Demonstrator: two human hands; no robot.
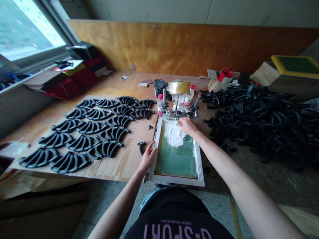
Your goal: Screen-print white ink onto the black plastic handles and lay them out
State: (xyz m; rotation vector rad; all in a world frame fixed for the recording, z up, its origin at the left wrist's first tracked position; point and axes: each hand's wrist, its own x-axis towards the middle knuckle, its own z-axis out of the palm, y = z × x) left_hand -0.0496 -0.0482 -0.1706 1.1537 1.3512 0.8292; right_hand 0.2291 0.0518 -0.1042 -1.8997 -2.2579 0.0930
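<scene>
A framed green screen [175, 162] lies before me, with white paste [173, 132] smeared over its upper part. My right hand [188, 126] is closed at the screen's far end, over the paste; what its fingers hold is too small to make out. At the frame's left edge is my left hand [149, 154], its fingers near the frame's side; whether they grip it is unclear. One curved black part [142, 147] lies just left of that hand. Behind the screen stands a metal clamp fixture [178, 111].
Rows of curved black parts [91, 127] cover the cardboard [129, 162] on the left. A large heap of black parts [264, 122] fills the right. Bottles with red caps [160, 105] and a black tub [159, 87] stand behind the screen.
</scene>
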